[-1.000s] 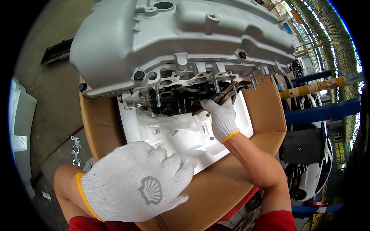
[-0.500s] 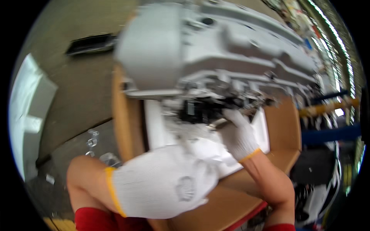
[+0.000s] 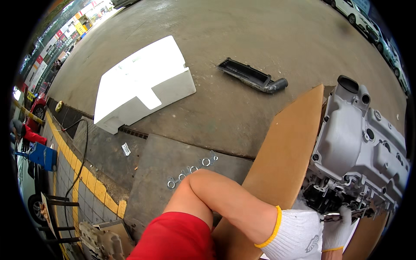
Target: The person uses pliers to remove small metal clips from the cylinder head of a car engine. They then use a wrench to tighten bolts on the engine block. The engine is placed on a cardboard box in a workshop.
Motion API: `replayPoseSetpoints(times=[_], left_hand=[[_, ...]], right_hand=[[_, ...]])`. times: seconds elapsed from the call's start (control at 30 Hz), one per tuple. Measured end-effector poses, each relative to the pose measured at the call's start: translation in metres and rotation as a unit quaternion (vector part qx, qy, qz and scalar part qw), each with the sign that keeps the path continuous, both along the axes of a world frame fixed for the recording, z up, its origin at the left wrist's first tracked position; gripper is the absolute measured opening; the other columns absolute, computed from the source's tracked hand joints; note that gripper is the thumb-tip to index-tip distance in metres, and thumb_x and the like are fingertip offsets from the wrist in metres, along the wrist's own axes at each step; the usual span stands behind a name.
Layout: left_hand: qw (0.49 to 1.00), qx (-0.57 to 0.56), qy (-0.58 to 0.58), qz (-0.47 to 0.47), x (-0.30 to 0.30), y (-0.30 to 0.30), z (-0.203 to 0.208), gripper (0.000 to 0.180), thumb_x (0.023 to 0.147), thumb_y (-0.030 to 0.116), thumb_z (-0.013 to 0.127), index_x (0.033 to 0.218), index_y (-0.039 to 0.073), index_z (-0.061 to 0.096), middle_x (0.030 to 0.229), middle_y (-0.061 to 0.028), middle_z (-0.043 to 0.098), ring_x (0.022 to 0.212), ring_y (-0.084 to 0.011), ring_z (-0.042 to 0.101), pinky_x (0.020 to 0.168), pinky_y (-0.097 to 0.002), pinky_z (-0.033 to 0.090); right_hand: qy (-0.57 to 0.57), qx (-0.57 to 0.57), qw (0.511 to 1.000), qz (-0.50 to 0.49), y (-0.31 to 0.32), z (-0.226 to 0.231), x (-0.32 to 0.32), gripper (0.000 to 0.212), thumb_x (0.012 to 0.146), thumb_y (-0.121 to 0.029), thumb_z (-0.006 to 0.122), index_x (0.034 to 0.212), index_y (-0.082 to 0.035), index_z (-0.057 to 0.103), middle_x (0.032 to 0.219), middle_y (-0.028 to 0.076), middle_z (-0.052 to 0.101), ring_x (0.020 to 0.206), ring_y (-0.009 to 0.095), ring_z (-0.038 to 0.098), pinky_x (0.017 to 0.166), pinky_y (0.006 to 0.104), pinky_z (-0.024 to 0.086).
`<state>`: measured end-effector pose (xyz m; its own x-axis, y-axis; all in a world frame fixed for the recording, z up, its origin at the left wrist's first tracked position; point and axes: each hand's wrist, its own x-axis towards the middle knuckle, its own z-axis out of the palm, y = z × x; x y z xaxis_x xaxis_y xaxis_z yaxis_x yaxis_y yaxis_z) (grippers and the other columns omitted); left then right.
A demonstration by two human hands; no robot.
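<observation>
A silver-grey engine (image 3: 346, 138) stands in a cardboard box (image 3: 279, 143) at the right. My left hand (image 3: 294, 234), in a white knitted glove with a yellow cuff, reaches over the box to the engine's near lower side. Its back faces up and its fingers are hidden. My right hand (image 3: 338, 232), gloved alike, is just beyond it, fingers bent against the dark parts (image 3: 320, 199) under the grey cover. A thin metal piece shows beside these fingers; its kind cannot be made out.
On the floor lie a white foam block (image 3: 143, 78), a black plastic housing with a pipe end (image 3: 253, 77) and a flat metal gasket with several round holes (image 3: 193, 169). A black hose (image 3: 85, 151) runs along the left. A person in red (image 3: 32, 134) is near a blue cart (image 3: 42, 157).
My view has swung left, so the engine and both hands now appear farther right. Both hands remain at the engine's lower side.
</observation>
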<state>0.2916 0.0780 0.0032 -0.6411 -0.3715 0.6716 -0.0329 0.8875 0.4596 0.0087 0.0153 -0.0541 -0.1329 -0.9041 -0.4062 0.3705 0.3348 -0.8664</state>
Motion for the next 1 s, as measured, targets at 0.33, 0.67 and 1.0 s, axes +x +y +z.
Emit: replayPoseSetpoints(times=[0.33, 0.67, 1.0], left_hand=[[0.992, 0.108, -0.058, -0.012, 0.001, -0.003, 0.004, 0.027, 0.092, 0.032, 0.073, 0.102, 0.006, 0.073, 0.089, -0.0156, 0.072, 0.082, -0.0359, 0.071, 0.078, -0.0476, 0.059], [0.978, 0.032, -0.203, 0.036, 0.021, -0.008, 0.002, 0.045, 0.103, 0.052, 0.064, 0.117, 0.009, 0.067, 0.093, -0.0053, 0.067, 0.084, -0.0251, 0.070, 0.075, -0.0382, 0.055], [0.967, 0.015, -0.253, 0.041, 0.023, -0.001, 0.015, 0.047, 0.100, 0.054, 0.067, 0.113, 0.009, 0.069, 0.092, -0.0037, 0.067, 0.082, -0.0209, 0.071, 0.070, -0.0365, 0.055]], right_hand=[[0.234, -0.072, 0.969, 0.022, 0.013, 0.022, -0.011, 0.050, 0.095, 0.001, 0.067, 0.143, -0.009, 0.058, 0.122, 0.003, 0.070, 0.102, 0.016, 0.068, 0.084, 0.0332, 0.055], [0.143, -0.006, 0.989, 0.041, -0.015, 0.008, 0.008, 0.030, 0.094, 0.002, 0.070, 0.122, -0.002, 0.060, 0.108, 0.009, 0.071, 0.099, 0.024, 0.071, 0.086, 0.0413, 0.060], [-0.034, -0.026, 0.998, 0.040, -0.010, 0.009, 0.023, 0.025, 0.097, -0.001, 0.072, 0.121, -0.001, 0.064, 0.112, 0.010, 0.072, 0.100, 0.020, 0.069, 0.092, 0.0387, 0.058]])
